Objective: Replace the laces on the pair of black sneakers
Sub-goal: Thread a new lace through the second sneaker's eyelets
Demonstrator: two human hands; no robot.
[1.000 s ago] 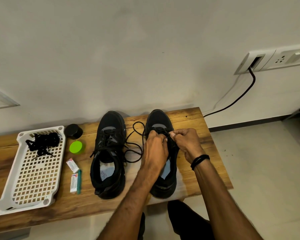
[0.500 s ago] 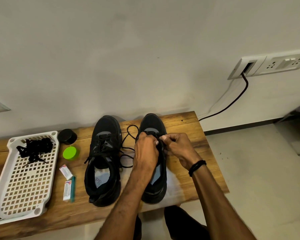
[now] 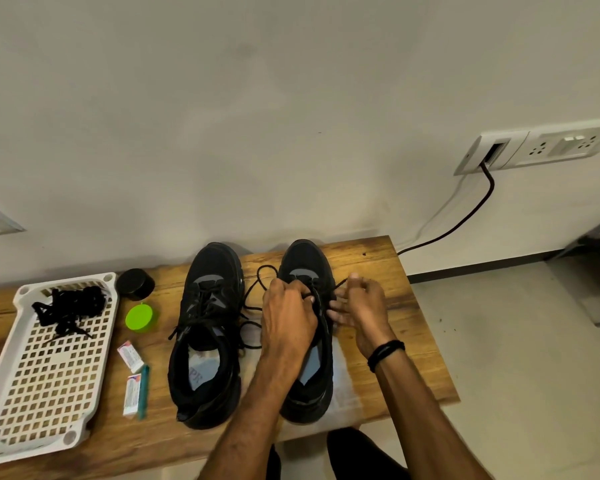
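Two black sneakers stand side by side on a wooden bench (image 3: 395,317), toes toward the wall. The left sneaker (image 3: 208,334) is laced. Over the right sneaker (image 3: 307,265) my left hand (image 3: 288,317) grips the shoe at the eyelets, covering its tongue. My right hand (image 3: 359,303) pinches the tip of a black lace (image 3: 340,283) and holds it out to the right of the shoe. Slack lace (image 3: 257,289) loops on the bench between the shoes. A bundle of black laces (image 3: 71,304) lies in a white tray (image 3: 45,375) at the left.
Beside the tray sit a black round jar (image 3: 135,284), a green lid (image 3: 140,317) and two small packets (image 3: 132,375). A white sheet (image 3: 343,386) lies under the right sneaker. A black cable (image 3: 465,223) runs from a wall socket (image 3: 492,152) to the bench's far right corner.
My right hand has moved away from the left hand to the right, drawing the lace tip out of the shoe. The view shifted slightly.
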